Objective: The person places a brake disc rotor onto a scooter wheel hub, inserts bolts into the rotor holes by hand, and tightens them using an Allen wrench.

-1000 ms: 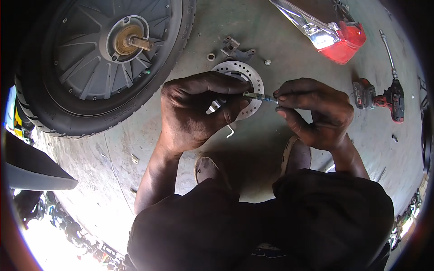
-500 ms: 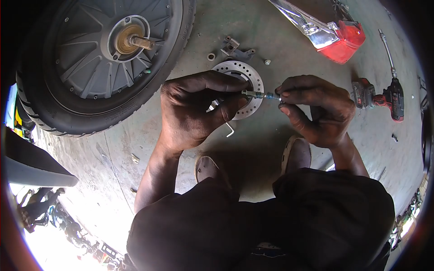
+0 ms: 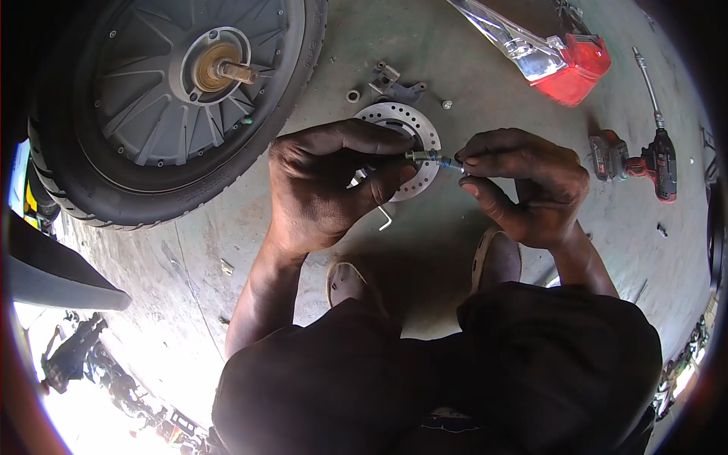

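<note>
My left hand (image 3: 326, 178) is closed, with a silvery bolt (image 3: 416, 156) sticking out between its thumb and fingertips. Thumb and fingers of my right hand (image 3: 535, 178) pinch the end of another bolt (image 3: 449, 162) that has blue on its threads. The two bolts meet or overlap between my hands; I cannot tell if they touch. Below my left thumb shows the bent end of a hex key (image 3: 387, 221); whether that hand holds it is hidden. Beneath my hands a drilled brake disc (image 3: 430, 136) lies on the floor, partly covered by my left hand.
A wheel (image 3: 167, 83) with a protruding axle lies at upper left. Beyond the disc are a metal bracket (image 3: 387, 76), a collar (image 3: 353, 96) and a nut (image 3: 447, 105). A red-and-clear lamp (image 3: 574, 72) and a cordless driver (image 3: 663, 168) are on the right.
My right hand has shifted slightly left, bringing its bolt closer to my left hand. My left hand stays almost still.
</note>
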`<act>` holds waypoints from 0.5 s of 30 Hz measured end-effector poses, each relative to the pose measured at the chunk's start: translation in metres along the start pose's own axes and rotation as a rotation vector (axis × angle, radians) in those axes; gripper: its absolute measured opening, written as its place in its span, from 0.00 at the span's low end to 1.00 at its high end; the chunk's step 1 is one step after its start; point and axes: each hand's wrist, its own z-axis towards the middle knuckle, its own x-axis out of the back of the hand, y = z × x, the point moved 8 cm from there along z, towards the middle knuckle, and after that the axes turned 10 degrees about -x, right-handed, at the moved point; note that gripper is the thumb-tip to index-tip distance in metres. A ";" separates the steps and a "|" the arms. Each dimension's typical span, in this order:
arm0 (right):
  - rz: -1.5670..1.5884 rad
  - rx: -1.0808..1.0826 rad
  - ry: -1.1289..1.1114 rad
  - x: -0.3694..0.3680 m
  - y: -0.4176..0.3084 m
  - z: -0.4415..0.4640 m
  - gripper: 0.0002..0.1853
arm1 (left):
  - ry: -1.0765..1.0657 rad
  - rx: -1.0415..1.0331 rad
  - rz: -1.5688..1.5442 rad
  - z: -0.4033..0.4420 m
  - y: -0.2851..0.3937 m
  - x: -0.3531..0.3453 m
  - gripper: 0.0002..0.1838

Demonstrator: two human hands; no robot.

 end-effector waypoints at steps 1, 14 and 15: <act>0.013 0.009 -0.040 -0.003 0.000 -0.001 0.14 | 0.000 0.000 0.001 0.000 -0.001 -0.001 0.13; 0.202 -0.188 0.088 0.001 0.014 -0.002 0.12 | -0.044 0.032 -0.064 -0.003 -0.011 -0.004 0.12; 0.192 -0.190 0.044 0.001 0.014 -0.002 0.12 | -0.058 0.037 -0.090 -0.003 -0.013 -0.005 0.11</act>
